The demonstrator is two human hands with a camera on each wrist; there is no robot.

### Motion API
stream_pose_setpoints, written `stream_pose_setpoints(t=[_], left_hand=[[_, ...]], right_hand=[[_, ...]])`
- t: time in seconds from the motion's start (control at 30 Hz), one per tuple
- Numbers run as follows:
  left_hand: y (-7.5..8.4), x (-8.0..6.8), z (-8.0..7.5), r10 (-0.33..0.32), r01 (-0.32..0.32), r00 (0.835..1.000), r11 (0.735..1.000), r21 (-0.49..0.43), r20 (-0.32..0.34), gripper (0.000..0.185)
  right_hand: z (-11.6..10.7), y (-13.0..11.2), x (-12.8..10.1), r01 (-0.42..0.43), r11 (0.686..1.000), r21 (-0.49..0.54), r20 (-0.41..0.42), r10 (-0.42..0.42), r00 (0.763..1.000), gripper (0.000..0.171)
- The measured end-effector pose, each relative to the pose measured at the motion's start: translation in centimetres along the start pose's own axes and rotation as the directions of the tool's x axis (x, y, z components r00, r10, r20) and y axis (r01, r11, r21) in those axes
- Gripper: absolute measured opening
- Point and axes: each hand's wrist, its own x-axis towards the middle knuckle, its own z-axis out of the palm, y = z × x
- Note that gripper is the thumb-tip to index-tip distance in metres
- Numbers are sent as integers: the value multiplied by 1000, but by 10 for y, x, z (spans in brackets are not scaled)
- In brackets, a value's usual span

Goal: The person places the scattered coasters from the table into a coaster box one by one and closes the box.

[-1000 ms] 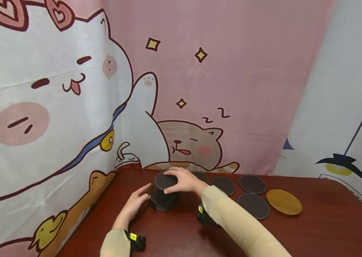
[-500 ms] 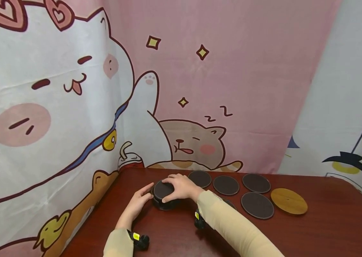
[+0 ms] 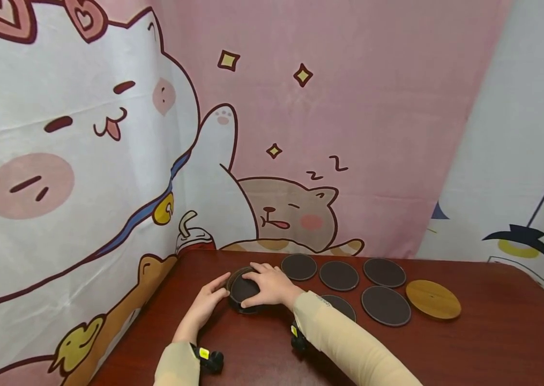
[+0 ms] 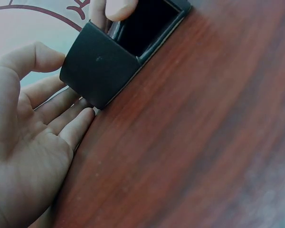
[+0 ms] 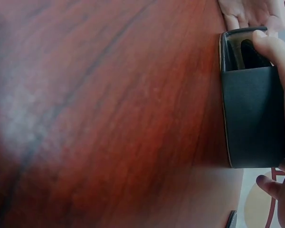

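A round black coaster holder (image 3: 230,283) stands on the table at centre left, with a cut-out in its wall (image 5: 254,114). My left hand (image 3: 202,306) cups its left side, the thumb at the upper edge and fingers along the wall (image 4: 97,66). From above, my right hand (image 3: 272,285) grips a dark round coaster (image 3: 243,289) across its width. This coaster sits level within the holder's rim. In the right wrist view, the right thumb (image 5: 275,50) reaches into the cut-out. Most of the right fingertips are hidden there.
Several dark round coasters (image 3: 386,305) lie flat to the right of the holder, one (image 3: 341,306) partly behind the right sleeve. A round wooden disc (image 3: 433,299) lies at their right. A cartoon-print cloth (image 3: 373,134) hangs behind the reddish-brown table (image 3: 484,332).
The right hand has lowered the coaster from a tilted position above the holder down into it. The left hand has stayed at the holder's side.
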Motion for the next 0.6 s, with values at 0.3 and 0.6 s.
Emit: stream_pose_setpoints(t=[0.3, 0.6], left_hand=[[2, 0, 2, -1, 1, 1000, 1000, 15, -2, 60], [2, 0, 2, -10, 11, 1000, 1000, 22, -18, 60]], right_hand=[[4, 3, -5, -5, 999, 43, -6, 6, 1000, 75], [-5, 11, -9, -15, 991, 135, 35, 11, 999, 80]])
